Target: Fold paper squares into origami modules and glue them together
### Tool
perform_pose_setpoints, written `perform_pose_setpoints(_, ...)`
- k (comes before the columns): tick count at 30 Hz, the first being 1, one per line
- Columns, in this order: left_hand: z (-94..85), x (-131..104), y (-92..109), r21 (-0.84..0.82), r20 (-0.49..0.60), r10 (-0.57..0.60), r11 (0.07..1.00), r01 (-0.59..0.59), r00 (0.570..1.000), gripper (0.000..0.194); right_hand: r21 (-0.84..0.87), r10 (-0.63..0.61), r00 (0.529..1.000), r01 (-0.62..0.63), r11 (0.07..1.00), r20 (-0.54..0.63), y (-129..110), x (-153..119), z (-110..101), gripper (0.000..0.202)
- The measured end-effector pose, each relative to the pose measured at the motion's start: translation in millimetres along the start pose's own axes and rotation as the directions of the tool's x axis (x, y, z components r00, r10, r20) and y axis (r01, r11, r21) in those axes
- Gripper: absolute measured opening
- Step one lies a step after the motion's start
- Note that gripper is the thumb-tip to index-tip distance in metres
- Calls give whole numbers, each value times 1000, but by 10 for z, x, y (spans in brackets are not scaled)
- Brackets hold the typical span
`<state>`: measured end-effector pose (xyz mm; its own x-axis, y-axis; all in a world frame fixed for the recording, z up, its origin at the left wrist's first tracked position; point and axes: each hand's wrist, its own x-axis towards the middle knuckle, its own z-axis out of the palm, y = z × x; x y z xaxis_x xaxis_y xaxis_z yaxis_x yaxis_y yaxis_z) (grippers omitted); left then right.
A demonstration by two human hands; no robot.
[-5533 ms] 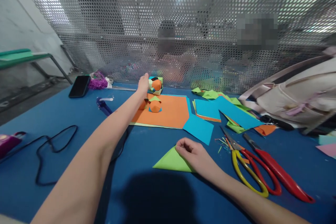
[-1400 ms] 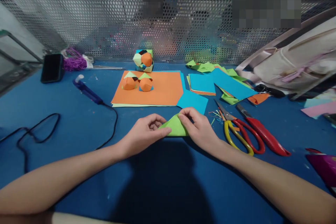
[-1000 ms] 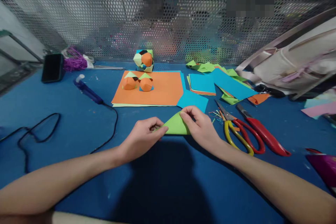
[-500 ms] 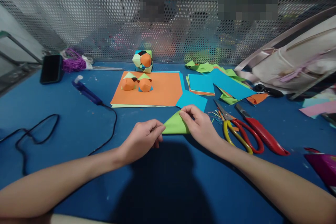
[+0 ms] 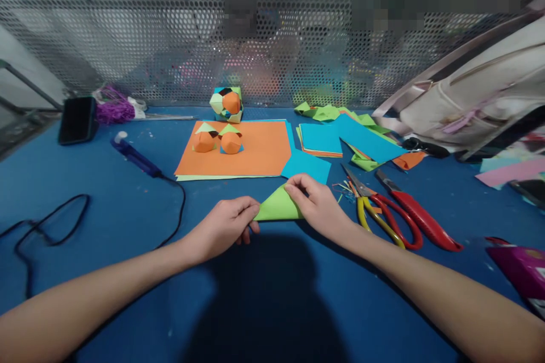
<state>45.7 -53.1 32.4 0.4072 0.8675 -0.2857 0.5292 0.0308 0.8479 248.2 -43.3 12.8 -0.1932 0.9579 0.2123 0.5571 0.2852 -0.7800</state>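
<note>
L hand (image 5: pixel 232 218): thumb + fingers closed on L corner of folded green paper (image 5: pixel 279 205). R hand (image 5: pixel 315 204): fingertips pinch its upper R edge. Green paper lies between hands, at near-center of blue counter (image 5: pixel 128 317). To R: scissors (image 5: pixel 385 212) w/ yellow and red handles, beside red-handled cutter (image 5: pixel 419 212). Beyond paper: blue sheet (image 5: pixel 307 165), overlapping orange sheet (image 5: pixel 259 150). Two small folded paper pcs. (image 5: pixel 218 143) rest on orange sheet, L side. Blue glue gun (image 5: pixel 136 157) lies farther L, w/ black cord attached. Multicolor paper ball (image 5: pixel 227 104) sits behind orange sheet, near perforated metal panel (image 5: pixel 170 39).
</note>
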Motion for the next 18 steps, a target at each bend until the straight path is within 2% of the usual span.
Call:
perform_pose_setpoints(2,-78,14,45,163,-85,129,980,-114,988,33,10,-2,1000,2,1000,8,-14,2,-5,19)
perform_pose_setpoints(4,-134,25,86,213,-147,194,964,-161,970,33,14,-5,1000,5,1000,26,-36,-5,-1,19)
perform_pose_setpoints(6,-152,32,111,126,-146,125,986,-107,981,34,3,-13,999,13,1000,52,-66,-21,11,17)
perform_pose_setpoints(9,-121,30,129,-41,-66,3,999,-5,998,35,-25,-39,995,41,999,90,-124,-57,35,15)
perform_pose_setpoints(18,13,-45,192,-171,-72,-13,985,1,997,20,-52,-50,983,60,997,175,-251,-156,77,15)
